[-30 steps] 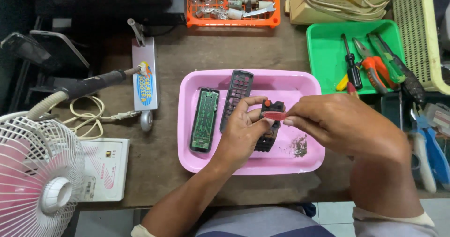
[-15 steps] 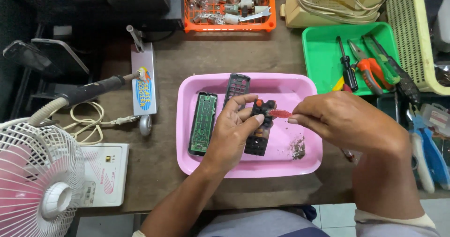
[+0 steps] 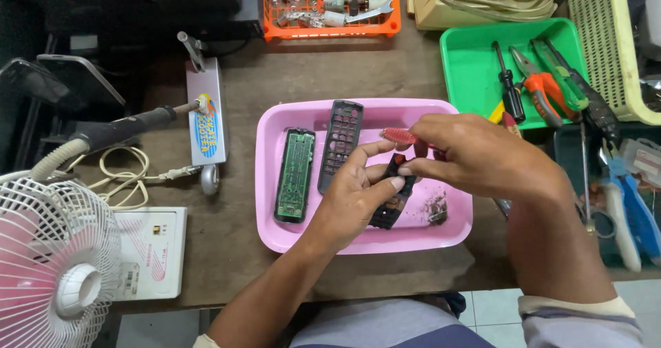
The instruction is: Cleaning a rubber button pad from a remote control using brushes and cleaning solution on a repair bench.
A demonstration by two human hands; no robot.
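Observation:
My left hand (image 3: 354, 193) grips a black rubber keypad sheet (image 3: 390, 209) from a remote control, holding it over a pink tray (image 3: 272, 214). My right hand (image 3: 482, 155) is closed on a red brush (image 3: 398, 136), whose bristled head sticks out to the left just above the keypad. In the tray lie a green circuit board (image 3: 295, 176) at the left and a black remote front shell (image 3: 340, 145) with button holes beside it. A small pile of dark dirt (image 3: 436, 209) sits on the tray under my right hand.
A green tray (image 3: 475, 66) with screwdrivers and pliers stands at the back right, an orange basket (image 3: 330, 7) of parts at the back. A soldering iron (image 3: 131, 128), a white box (image 3: 148, 251) and a fan (image 3: 51, 265) are at the left. Blue-handled pliers (image 3: 630, 203) lie right.
My right hand has lifted the red brush up and back off the keypad. The left hand has tilted the keypad slightly; the camera has shifted a little.

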